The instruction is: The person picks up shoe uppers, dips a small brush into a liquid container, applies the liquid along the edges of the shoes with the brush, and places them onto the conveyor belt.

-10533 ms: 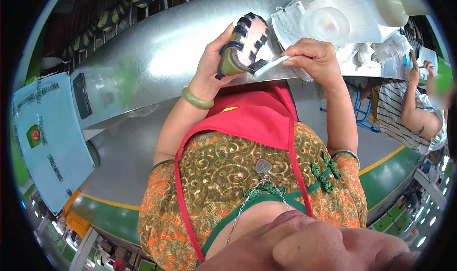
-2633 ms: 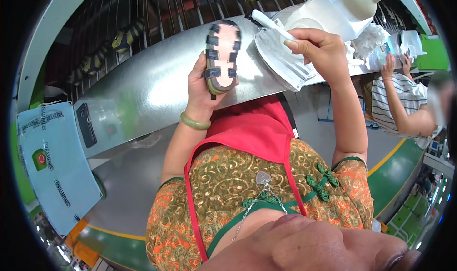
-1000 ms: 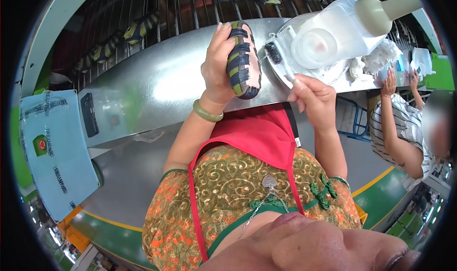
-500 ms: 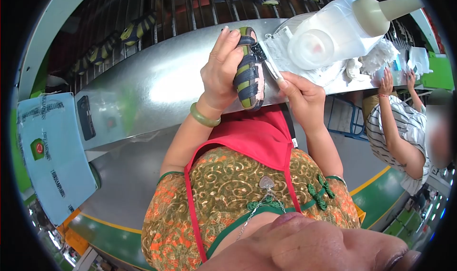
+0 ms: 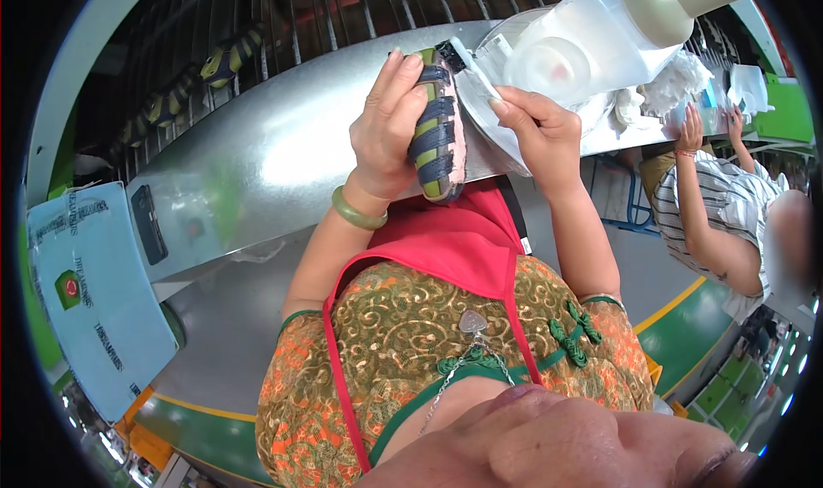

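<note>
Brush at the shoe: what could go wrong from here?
1. The bristles of the brush sit near the left hand's fingertips; a slip might touch them or the straps.
2. The shoe is held up by the left hand alone, so a loose grip could let it turn.
3. The right hand works close to the bottle and might bump it.

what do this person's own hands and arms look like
The left hand and right hand are ungloved. A smooth green bangle circles the left wrist; the right wrist has none. Short, patterned orange-and-green sleeves end in dark green trim.
</note>
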The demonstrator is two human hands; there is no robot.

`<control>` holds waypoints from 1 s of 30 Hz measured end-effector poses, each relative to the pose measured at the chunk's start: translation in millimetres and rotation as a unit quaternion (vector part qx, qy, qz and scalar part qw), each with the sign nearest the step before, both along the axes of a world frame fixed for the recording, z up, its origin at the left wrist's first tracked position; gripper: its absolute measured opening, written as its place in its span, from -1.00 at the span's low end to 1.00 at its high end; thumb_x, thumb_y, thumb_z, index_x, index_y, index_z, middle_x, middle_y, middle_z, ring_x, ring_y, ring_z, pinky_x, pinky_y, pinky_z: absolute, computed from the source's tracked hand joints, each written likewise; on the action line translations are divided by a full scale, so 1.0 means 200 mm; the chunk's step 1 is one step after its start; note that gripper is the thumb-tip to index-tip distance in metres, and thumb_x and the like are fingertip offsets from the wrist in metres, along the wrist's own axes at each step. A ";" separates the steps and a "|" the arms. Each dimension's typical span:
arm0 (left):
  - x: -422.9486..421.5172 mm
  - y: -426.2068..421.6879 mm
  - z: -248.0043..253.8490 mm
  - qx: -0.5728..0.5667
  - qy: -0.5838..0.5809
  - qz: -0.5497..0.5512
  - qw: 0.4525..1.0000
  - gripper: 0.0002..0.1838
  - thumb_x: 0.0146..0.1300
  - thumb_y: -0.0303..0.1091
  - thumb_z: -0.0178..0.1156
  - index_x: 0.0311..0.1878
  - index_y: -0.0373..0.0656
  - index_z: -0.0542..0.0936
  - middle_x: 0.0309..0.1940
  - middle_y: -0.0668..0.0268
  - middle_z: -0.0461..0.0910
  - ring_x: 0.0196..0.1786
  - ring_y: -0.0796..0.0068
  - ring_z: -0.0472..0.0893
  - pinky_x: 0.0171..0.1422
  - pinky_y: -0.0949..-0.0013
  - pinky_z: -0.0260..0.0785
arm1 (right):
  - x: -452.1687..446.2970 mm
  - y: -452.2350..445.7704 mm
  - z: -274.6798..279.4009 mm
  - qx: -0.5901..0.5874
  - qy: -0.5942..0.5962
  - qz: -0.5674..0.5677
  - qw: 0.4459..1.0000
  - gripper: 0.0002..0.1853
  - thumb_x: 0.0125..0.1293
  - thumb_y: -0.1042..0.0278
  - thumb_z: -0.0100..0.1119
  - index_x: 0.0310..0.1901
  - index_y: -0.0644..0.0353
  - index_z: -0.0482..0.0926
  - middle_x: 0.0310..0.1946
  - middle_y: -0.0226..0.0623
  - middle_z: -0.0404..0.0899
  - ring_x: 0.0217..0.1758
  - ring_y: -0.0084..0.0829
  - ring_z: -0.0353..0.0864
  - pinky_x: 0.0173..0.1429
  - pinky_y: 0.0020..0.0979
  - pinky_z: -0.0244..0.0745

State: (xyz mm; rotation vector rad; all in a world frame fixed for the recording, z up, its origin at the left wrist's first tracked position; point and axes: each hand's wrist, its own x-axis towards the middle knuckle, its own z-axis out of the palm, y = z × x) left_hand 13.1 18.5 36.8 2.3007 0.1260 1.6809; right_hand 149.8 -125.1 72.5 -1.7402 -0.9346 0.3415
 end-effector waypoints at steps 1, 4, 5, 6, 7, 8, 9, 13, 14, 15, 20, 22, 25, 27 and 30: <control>0.00 0.00 0.00 -0.001 -0.001 -0.002 1.000 -0.52 0.01 -0.42 0.36 0.02 -0.18 0.41 0.08 -0.01 0.52 0.16 -0.09 0.52 0.13 0.18 0.51 | 0.01 0.00 0.00 -0.005 -0.017 0.010 1.000 -0.80 0.19 0.49 0.31 -0.14 0.32 0.68 -0.38 -0.34 0.67 -0.37 -0.63 0.56 -0.25 -0.61 0.45; 0.00 0.03 -0.02 -0.025 -0.006 0.001 1.000 -0.47 -0.03 -0.43 0.38 0.04 -0.18 0.40 0.11 -0.01 0.49 0.15 -0.09 0.52 0.14 0.17 0.51 | 0.02 -0.01 0.03 -0.012 -0.004 0.061 0.998 -0.80 0.15 0.53 0.32 -0.17 0.31 0.69 -0.40 -0.34 0.66 -0.35 -0.64 0.55 -0.25 -0.61 0.43; 0.00 0.03 -0.03 -0.029 -0.005 0.004 1.000 -0.47 -0.03 -0.43 0.38 0.04 -0.18 0.40 0.11 -0.01 0.49 0.15 -0.09 0.52 0.14 0.17 0.51 | 0.02 -0.02 0.03 -0.015 -0.002 0.064 0.998 -0.80 0.15 0.53 0.32 -0.17 0.31 0.69 -0.40 -0.34 0.66 -0.35 -0.64 0.55 -0.25 -0.61 0.43; 0.00 0.04 -0.04 -0.025 -0.002 0.001 1.000 -0.46 -0.03 -0.43 0.38 0.04 -0.17 0.40 0.12 -0.01 0.49 0.16 -0.09 0.51 0.13 0.17 0.51 | 0.02 -0.03 0.03 -0.018 0.029 0.076 0.997 -0.80 0.13 0.54 0.33 -0.17 0.31 0.69 -0.40 -0.36 0.65 -0.36 -0.65 0.54 -0.26 -0.61 0.41; 0.00 0.05 -0.04 -0.020 0.000 -0.002 1.000 -0.46 -0.04 -0.43 0.38 0.05 -0.17 0.39 0.13 -0.01 0.48 0.17 -0.09 0.51 0.13 0.16 0.51 | 0.02 -0.03 0.03 -0.020 0.059 0.089 0.994 -0.79 0.11 0.56 0.34 -0.18 0.31 0.69 -0.41 -0.37 0.64 -0.36 -0.66 0.52 -0.27 -0.61 0.39; 0.00 0.06 -0.05 -0.027 0.005 0.001 1.000 -0.45 -0.04 -0.44 0.38 0.05 -0.16 0.39 0.13 0.00 0.48 0.17 -0.08 0.50 0.13 0.16 0.50 | 0.02 -0.03 0.03 -0.023 0.061 0.091 0.994 -0.79 0.11 0.56 0.34 -0.18 0.31 0.69 -0.41 -0.37 0.64 -0.36 -0.66 0.52 -0.27 -0.61 0.39; 0.00 0.06 -0.06 -0.029 0.007 0.003 1.000 -0.45 -0.04 -0.44 0.38 0.05 -0.16 0.39 0.13 0.00 0.48 0.17 -0.08 0.50 0.13 0.16 0.50 | 0.02 -0.04 0.03 -0.033 0.070 0.099 0.992 -0.79 0.10 0.57 0.33 -0.18 0.31 0.69 -0.42 -0.38 0.63 -0.38 -0.66 0.51 -0.29 -0.61 0.37; 0.00 0.06 -0.04 -0.032 0.013 0.008 0.999 -0.47 -0.05 -0.43 0.37 0.04 -0.16 0.41 0.12 0.03 0.49 0.16 -0.07 0.52 0.11 0.18 0.51 | 0.02 -0.06 0.04 -0.035 0.107 0.124 0.986 -0.78 0.09 0.59 0.33 -0.18 0.32 0.69 -0.43 -0.38 0.63 -0.39 -0.66 0.50 -0.31 -0.61 0.35; 0.00 0.06 -0.05 -0.041 0.019 0.011 0.999 -0.47 -0.04 -0.41 0.37 0.04 -0.17 0.41 0.12 0.02 0.49 0.16 -0.07 0.52 0.10 0.18 0.51 | 0.02 -0.07 0.04 -0.037 0.106 0.126 0.986 -0.78 0.09 0.59 0.33 -0.18 0.32 0.69 -0.43 -0.38 0.63 -0.39 -0.66 0.50 -0.31 -0.61 0.35; 0.00 0.07 -0.05 -0.049 0.026 0.013 0.998 -0.48 -0.03 -0.40 0.37 0.03 -0.17 0.42 0.12 0.02 0.50 0.15 -0.08 0.52 0.10 0.18 0.51 | 0.01 -0.07 0.05 -0.035 0.106 0.130 0.985 -0.78 0.09 0.60 0.32 -0.18 0.33 0.69 -0.43 -0.36 0.63 -0.39 -0.65 0.50 -0.31 -0.61 0.36; 0.00 0.06 -0.03 -0.058 0.038 -0.002 0.998 -0.48 -0.03 -0.38 0.37 0.04 -0.17 0.42 0.11 0.02 0.50 0.15 -0.09 0.52 0.08 0.17 0.52 | 0.01 -0.08 0.03 -0.015 0.090 0.130 0.987 -0.77 0.07 0.62 0.33 -0.18 0.33 0.69 -0.43 -0.34 0.63 -0.40 -0.63 0.51 -0.32 -0.59 0.37; -0.01 0.05 -0.02 -0.077 0.054 -0.009 0.996 -0.49 -0.04 -0.38 0.37 0.03 -0.16 0.43 0.11 0.03 0.50 0.15 -0.07 0.52 0.07 0.18 0.52 | 0.00 -0.09 0.03 -0.019 0.066 0.119 0.991 -0.76 0.06 0.63 0.33 -0.18 0.32 0.69 -0.44 -0.35 0.62 -0.41 -0.63 0.49 -0.33 -0.59 0.36; -0.01 0.06 -0.02 -0.083 0.060 -0.009 0.995 -0.49 -0.05 -0.39 0.38 0.02 -0.16 0.45 0.11 0.05 0.50 0.15 -0.05 0.52 0.08 0.18 0.52 | -0.01 -0.09 0.04 -0.014 0.055 0.113 0.992 -0.76 0.06 0.63 0.34 -0.18 0.32 0.69 -0.46 -0.37 0.61 -0.44 -0.64 0.47 -0.36 -0.60 0.34; -0.01 0.05 -0.01 -0.089 0.060 -0.012 0.994 -0.48 -0.07 -0.38 0.39 0.02 -0.16 0.45 0.11 0.04 0.51 0.15 -0.05 0.52 0.08 0.17 0.52 | -0.02 -0.09 0.03 -0.006 0.065 0.108 0.992 -0.76 0.05 0.64 0.34 -0.19 0.33 0.69 -0.47 -0.38 0.60 -0.45 -0.65 0.46 -0.38 -0.61 0.33; -0.02 0.05 -0.02 -0.097 0.068 -0.012 0.993 -0.46 -0.04 -0.32 0.39 0.04 -0.16 0.44 0.10 0.00 0.51 0.13 -0.04 0.55 0.09 0.20 0.51 | -0.05 -0.11 0.04 0.009 0.087 0.105 0.991 -0.79 0.05 0.63 0.35 -0.21 0.33 0.69 -0.48 -0.38 0.60 -0.46 -0.67 0.49 -0.38 -0.63 0.36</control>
